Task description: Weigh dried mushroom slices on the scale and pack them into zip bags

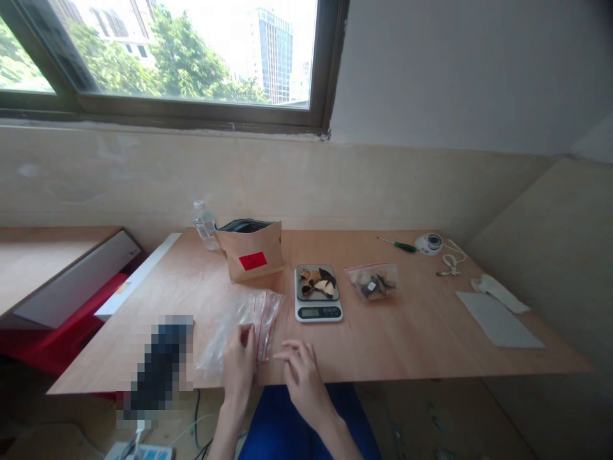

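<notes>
Clear zip bags (268,313) with red seal lines lie in a flat pile near the table's front edge. My left hand (238,358) is over them, its fingers curled and pinched at the plastic; how much it grips is partly hidden. Just right of the pile, my right hand (301,370) has its fingers apart and holds nothing. Beyond my hands stands a white kitchen scale (318,313), with several curved brown, black and pale dried pieces (318,282) on its pan.
A brown paper pouch (253,252) with a red label stands open behind the bags, beside a plastic bottle (205,225). A filled zip bag (373,282) lies right of the scale. Farther right are a screwdriver (405,246), a dome camera (428,244) and a grey sheet (498,319).
</notes>
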Demonstrator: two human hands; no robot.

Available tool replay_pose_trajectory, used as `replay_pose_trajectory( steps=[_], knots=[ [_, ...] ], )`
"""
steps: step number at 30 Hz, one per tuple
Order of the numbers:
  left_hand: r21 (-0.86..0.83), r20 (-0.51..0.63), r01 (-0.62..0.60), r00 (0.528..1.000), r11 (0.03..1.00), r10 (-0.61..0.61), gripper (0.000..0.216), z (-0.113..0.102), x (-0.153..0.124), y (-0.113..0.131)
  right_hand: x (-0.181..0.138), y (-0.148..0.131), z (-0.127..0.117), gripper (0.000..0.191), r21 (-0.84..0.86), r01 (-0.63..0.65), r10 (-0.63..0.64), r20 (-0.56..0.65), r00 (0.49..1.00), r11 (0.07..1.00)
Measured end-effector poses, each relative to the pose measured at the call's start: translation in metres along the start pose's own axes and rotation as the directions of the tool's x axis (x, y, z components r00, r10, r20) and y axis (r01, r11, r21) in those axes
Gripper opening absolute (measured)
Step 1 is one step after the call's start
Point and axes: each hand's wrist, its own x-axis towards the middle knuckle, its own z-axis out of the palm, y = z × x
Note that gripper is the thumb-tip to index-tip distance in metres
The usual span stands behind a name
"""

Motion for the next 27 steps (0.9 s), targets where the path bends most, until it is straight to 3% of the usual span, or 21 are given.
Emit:
replay_pose_trajectory(
  steps=[4, 10, 17, 21, 27],
  knots=[
    [-0.041, -0.068, -0.006, 0.998, 0.999, 0.004, 0.029, -0.003, -0.014, 0.027, 0.014, -0.007, 0.011, 0.027, 0.243, -0.091, 0.115, -0.088, 0.99, 0.966],
    [-0.205, 0.06, -0.192, 0.976, 0.96, 0.209, 0.025, 0.0, -0.033, 0.055, 0.035, -0.008, 0.01, 0.031, 0.546, -0.211, 0.286, -0.054, 0.957, 0.81],
    [-0.23, 0.113, -0.325, 0.927, 0.917, 0.357, 0.038, 0.004, -0.029, 0.041, 0.038, -0.001, -0.014, 0.034, 0.663, -0.276, 0.319, 0.059, 0.946, 0.696],
    [-0.221, 0.082, -0.425, 0.889, 0.878, 0.451, 0.03, 0.004, -0.029, 0.034, 0.037, 0.002, -0.017, 0.033, 0.688, -0.359, 0.401, 0.108, 0.91, 0.63],
    [-0.234, 0.058, -0.384, 0.912, 0.893, 0.407, 0.011, 0.001, -0.034, 0.036, 0.037, 0.005, -0.017, 0.027, 0.679, -0.393, 0.451, 0.101, 0.887, 0.62]
  ],
)
